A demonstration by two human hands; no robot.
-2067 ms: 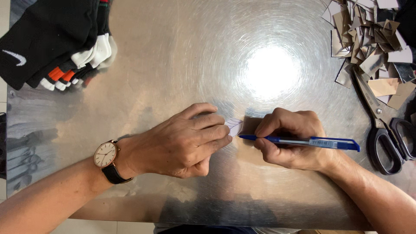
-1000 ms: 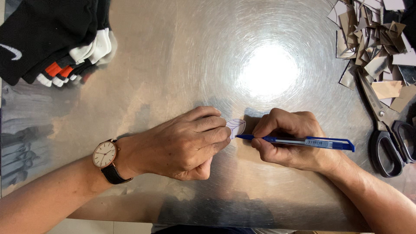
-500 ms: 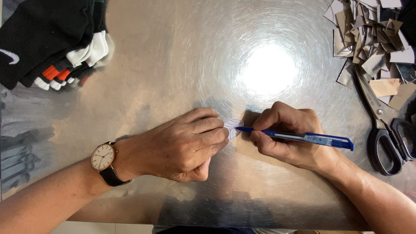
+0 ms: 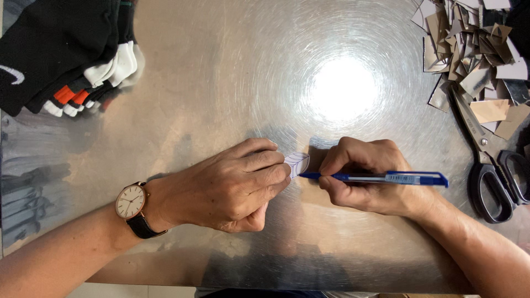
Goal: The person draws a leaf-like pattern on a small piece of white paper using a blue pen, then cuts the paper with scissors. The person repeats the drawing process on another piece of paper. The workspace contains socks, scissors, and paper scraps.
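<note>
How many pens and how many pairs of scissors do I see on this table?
1 pen, blue, held in the right hand, its tip at the small paper piece. 1 pair of scissors at the right edge beside the cardboard scraps, which may hide more.

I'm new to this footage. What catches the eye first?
At centre, the left hand pins a small leaf-shaped paper cutout on the shiny metal table while the right hand draws on it with a blue pen. Black-handled scissors lie at right.

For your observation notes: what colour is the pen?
Blue, seen in the head view: the pen in the right hand.
</note>
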